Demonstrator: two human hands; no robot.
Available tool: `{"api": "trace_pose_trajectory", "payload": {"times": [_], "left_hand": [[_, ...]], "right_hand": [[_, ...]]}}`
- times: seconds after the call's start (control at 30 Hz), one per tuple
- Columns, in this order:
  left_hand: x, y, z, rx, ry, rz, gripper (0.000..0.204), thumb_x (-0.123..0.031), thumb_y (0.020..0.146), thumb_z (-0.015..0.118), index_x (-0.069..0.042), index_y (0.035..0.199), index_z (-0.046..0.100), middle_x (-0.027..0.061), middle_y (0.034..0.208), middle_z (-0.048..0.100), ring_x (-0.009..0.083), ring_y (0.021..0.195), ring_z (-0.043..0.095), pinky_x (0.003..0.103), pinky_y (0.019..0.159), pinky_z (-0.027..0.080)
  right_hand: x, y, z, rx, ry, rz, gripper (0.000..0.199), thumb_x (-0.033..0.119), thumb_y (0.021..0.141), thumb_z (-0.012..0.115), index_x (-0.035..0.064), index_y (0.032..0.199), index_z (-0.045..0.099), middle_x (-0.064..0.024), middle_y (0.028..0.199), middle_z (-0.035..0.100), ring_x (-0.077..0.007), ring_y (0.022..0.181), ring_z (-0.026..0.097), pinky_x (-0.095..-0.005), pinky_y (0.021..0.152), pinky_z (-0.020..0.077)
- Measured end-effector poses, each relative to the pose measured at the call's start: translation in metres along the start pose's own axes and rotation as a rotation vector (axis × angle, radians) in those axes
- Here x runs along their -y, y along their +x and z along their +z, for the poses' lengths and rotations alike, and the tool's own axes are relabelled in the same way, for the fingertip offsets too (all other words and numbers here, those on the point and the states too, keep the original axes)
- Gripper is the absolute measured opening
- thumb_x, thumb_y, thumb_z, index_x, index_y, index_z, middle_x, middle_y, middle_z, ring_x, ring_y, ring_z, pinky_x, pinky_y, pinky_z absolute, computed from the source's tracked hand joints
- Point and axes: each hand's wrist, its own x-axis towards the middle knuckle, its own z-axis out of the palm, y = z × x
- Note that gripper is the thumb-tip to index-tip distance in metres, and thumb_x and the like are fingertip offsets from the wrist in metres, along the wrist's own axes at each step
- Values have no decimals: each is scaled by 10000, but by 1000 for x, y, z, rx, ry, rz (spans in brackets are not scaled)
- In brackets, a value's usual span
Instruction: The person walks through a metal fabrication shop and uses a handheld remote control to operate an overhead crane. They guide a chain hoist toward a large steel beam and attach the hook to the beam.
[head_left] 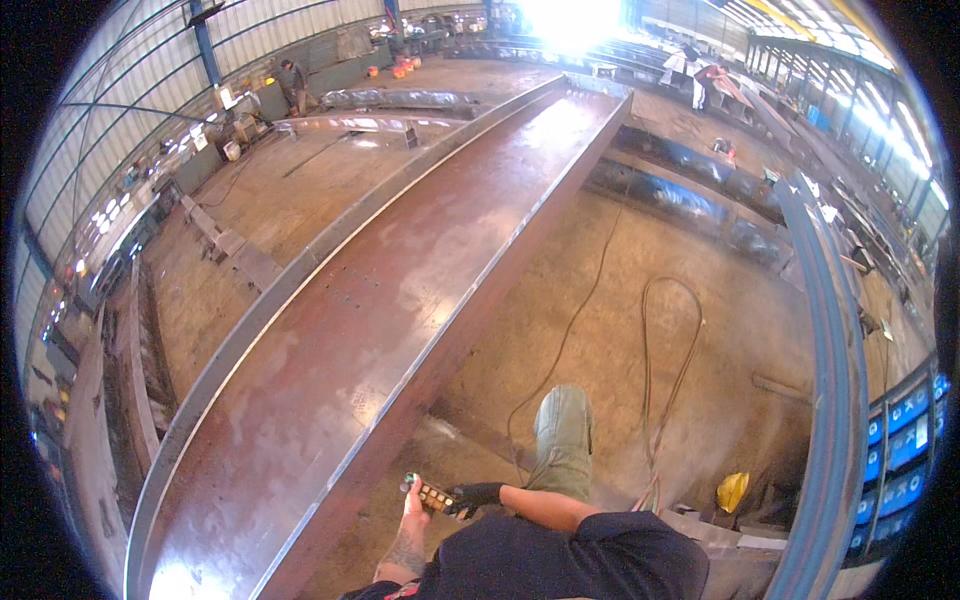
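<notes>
My left hand (412, 509), bare, is closed at the near end of a yellowish-brown handheld remote control (436, 497) with rows of pale square buttons. A small green and dark end shows by the fingertips. My right hand (477, 495), in a black glove, is closed around the other end; its fingers are partly hidden. Both hands are low in front of my body, just right of a long steel beam (330, 340). The beam has a wide reddish-brown web with upright flanges along both edges, and runs from the lower left to the far middle.
Looped cables (645, 370) lie on the brown floor by my leg. Blue-grey steel sections (830, 380) stand at right, near a yellow object (733, 491). More beams (660, 185) lie behind. One person (295, 85) is far left, another (705, 88) far right.
</notes>
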Motion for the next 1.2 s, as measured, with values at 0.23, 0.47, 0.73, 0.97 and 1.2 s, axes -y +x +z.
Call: {"api": "trace_pose_trajectory", "payload": {"times": [0.23, 0.47, 0.73, 0.97, 1.2], "left_hand": [[-6, 3, 4, -3, -17, -2, 428, -502, 821, 646, -136, 1026, 564, 44, 988, 632, 235, 905, 610, 419, 820, 491], [-11, -2, 19, -16, -59, -19, 434, -477, 852, 620, -97, 1052, 558, 69, 993, 632, 249, 883, 615, 433, 818, 498], [-7, 6, -1, 39, -44, 10, 479, -514, 835, 619, -74, 1015, 560, 122, 903, 654, 284, 834, 637, 430, 794, 510], [-11, -1, 8, 30, -29, 7, 477, -536, 814, 633, -82, 955, 587, 112, 865, 663, 279, 800, 642, 434, 767, 520], [-9, 2, 6, 37, -40, 6, 456, -528, 811, 643, -106, 970, 575, 108, 845, 663, 272, 769, 641, 434, 733, 522]], "right_hand": [[-2, 5, -1, -43, -150, -33, 82, 154, 863, 620, 112, 889, 555, 63, 686, 507, -52, 620, 460, -241, 511, 405], [7, 0, -4, -49, 108, -38, 60, 183, 880, 571, 137, 890, 534, 65, 666, 473, -68, 584, 455, -235, 491, 370], [29, -4, 6, -103, -392, -206, 169, 112, 820, 671, 101, 946, 559, 29, 778, 556, -93, 664, 522, -284, 547, 467], [16, 2, 1, -122, -114, 10, 567, 57, 749, 737, 124, 1251, 482, -1, 879, 610, -122, 758, 563, -304, 596, 519], [31, -2, 4, -74, -109, 19, 585, 95, 740, 753, 109, 1253, 472, -17, 888, 627, -121, 780, 591, -324, 614, 532]]}}
